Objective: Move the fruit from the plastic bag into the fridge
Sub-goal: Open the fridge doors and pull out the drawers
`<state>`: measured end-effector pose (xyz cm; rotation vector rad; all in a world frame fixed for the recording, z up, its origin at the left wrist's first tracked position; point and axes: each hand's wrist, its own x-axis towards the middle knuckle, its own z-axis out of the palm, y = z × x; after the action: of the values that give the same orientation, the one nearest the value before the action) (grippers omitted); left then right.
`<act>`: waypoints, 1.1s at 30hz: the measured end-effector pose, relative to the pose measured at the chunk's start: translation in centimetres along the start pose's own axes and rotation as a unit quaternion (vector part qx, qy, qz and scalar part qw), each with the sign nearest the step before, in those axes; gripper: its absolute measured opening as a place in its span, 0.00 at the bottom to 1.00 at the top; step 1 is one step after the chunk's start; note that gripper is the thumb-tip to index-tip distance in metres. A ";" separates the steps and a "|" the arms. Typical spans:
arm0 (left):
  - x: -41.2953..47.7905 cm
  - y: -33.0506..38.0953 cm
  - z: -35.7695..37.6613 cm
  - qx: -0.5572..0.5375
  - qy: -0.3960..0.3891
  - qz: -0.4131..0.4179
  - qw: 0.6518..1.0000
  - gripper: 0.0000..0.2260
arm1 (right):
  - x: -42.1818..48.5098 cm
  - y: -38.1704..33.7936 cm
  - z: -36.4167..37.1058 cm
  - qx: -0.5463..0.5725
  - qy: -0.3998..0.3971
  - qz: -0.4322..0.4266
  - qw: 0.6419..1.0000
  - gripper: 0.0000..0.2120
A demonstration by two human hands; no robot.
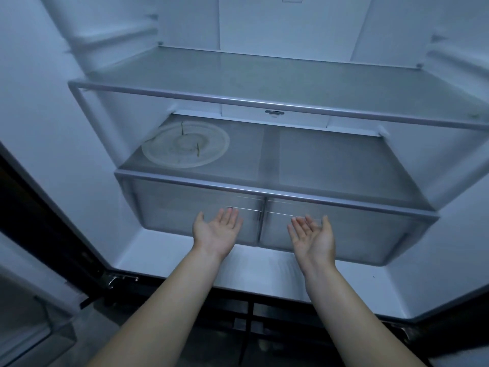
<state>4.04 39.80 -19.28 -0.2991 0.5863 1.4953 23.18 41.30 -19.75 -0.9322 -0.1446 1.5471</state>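
The fridge (264, 22) stands open in front of me, dim and white inside. My left hand (215, 231) and my right hand (312, 238) are stretched out palm up, fingers straight, holding nothing. Both hover just in front of the two clear drawers, the left drawer (169, 213) and the right drawer (370, 234), which are closed. No fruit and no plastic bag are in view.
An upper glass shelf (264, 75) and a lower glass shelf (330, 165) span the fridge. A round glass plate (185, 145) lies at the left of the lower shelf. The open left door (34, 300) is at my left.
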 end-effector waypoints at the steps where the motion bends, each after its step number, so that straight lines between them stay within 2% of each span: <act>1: 0.1 -0.1 0.0 0.005 0.000 0.004 1.000 0.28 | 0.2 -0.1 0.0 0.020 0.007 0.009 1.000 0.19; 6: 0.5 -0.2 0.4 -0.007 -0.025 -0.002 1.000 0.29 | 0.3 -0.4 0.1 0.104 -0.006 0.051 0.993 0.28; 14: 0.1 -0.1 -0.5 -0.033 -0.047 -0.018 0.998 0.31 | 0.1 -0.4 -1.0 0.138 -0.027 0.057 0.988 0.26; 22: -1.7 0.1 -2.0 -0.016 -0.064 -0.045 0.997 0.32 | -1.7 0.8 -1.9 0.133 -0.028 0.024 0.990 0.22; 33: -5.1 0.9 -4.8 0.006 -0.070 -0.086 0.994 0.30 | -6.8 3.1 -3.8 0.130 -0.025 -0.015 0.991 0.23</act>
<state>2.41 33.01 -20.37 -0.2276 0.4469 1.3344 22.56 33.05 -20.93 -0.6820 0.0085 1.5197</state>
